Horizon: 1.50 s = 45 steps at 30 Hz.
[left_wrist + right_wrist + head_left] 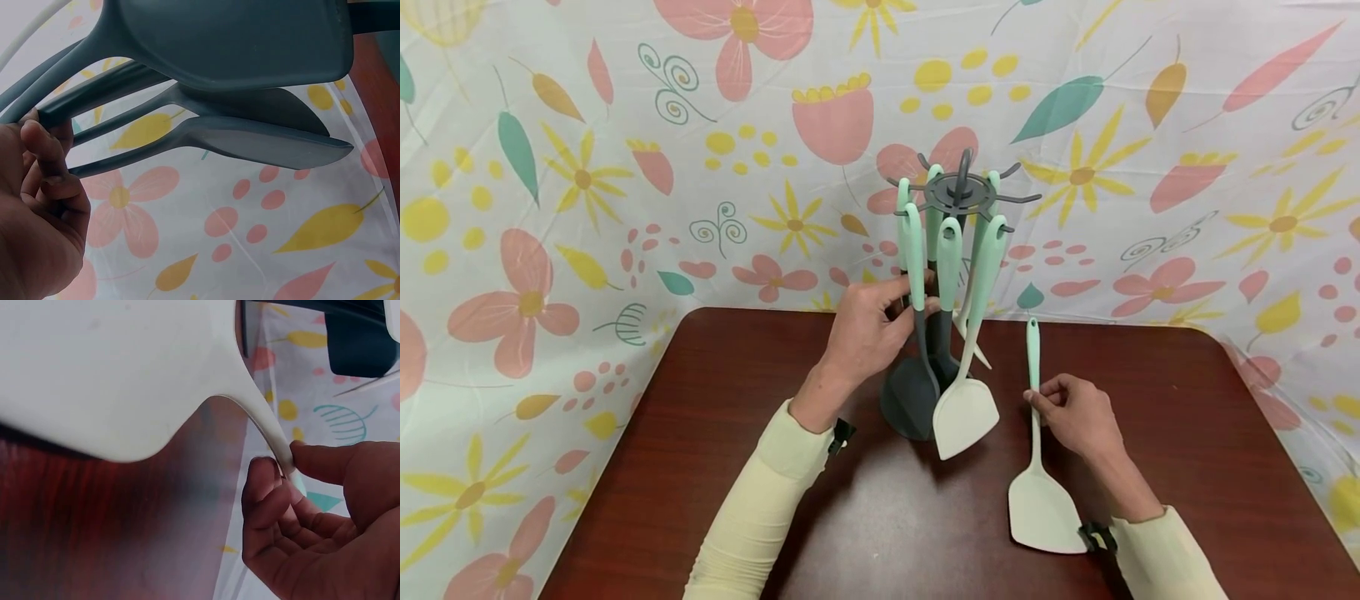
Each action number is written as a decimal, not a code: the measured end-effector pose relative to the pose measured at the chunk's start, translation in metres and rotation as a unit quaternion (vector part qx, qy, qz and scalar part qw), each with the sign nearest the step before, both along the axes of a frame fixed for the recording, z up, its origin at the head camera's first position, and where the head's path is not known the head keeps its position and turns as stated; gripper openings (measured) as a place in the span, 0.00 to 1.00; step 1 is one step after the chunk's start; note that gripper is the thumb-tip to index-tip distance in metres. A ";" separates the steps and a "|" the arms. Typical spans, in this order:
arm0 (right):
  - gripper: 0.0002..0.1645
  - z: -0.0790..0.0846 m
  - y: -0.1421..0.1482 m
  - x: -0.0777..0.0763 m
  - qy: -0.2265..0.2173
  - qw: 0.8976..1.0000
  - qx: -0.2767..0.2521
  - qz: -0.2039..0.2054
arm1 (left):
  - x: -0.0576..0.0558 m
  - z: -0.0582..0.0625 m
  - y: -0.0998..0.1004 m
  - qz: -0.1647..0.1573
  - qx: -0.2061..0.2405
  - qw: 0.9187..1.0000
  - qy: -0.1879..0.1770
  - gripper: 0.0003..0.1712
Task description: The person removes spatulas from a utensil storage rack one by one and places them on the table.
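Observation:
A dark grey utensil stand point(958, 193) with hooks around its top holds several hanging utensils with mint-green handles. At its pole my left hand point(871, 327) grips behind the hanging handles; in the left wrist view the curled fingers point(53, 147) meet a thick dark rod point(103, 94), partly hidden. A dark turner point(913, 396) and a cream turner point(966, 417) hang at the front. To the right, my right hand point(1078, 412) pinches a second cream turner point(1045, 508) where its mint handle meets the shaft. Its blade points toward me, low over the table.
The dark red wooden table point(685, 467) carries the stand near its back edge. A white cloth point(850, 167) printed with flowers and leaves hangs behind and beside the table. Hooks stick out from the stand's top on the right side.

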State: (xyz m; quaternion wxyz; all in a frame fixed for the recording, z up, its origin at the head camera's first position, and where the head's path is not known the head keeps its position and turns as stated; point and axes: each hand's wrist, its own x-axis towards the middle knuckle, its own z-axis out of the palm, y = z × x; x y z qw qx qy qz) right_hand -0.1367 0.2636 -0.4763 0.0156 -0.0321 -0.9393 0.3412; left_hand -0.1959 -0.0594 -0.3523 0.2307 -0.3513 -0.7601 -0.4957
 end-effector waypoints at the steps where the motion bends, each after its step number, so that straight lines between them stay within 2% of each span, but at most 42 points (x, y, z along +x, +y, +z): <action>1: 0.17 0.000 0.000 -0.001 -0.001 1.000 0.003 0.000 | 0.000 0.000 0.000 0.000 -0.002 1.000 0.000 0.13; 15: 0.17 -0.002 -0.002 -0.005 -0.003 0.999 0.051 0.004 | 0.001 -0.001 0.000 -0.006 0.000 1.000 0.000 0.12; 35: 0.20 -0.008 -0.001 -0.018 -0.048 0.995 0.081 0.018 | -0.001 -0.002 0.000 0.003 0.003 1.000 0.007 0.13; 45: 0.21 -0.010 0.000 -0.021 -0.068 0.993 0.089 0.022 | 0.000 -0.002 0.000 0.003 0.006 1.000 -0.002 0.16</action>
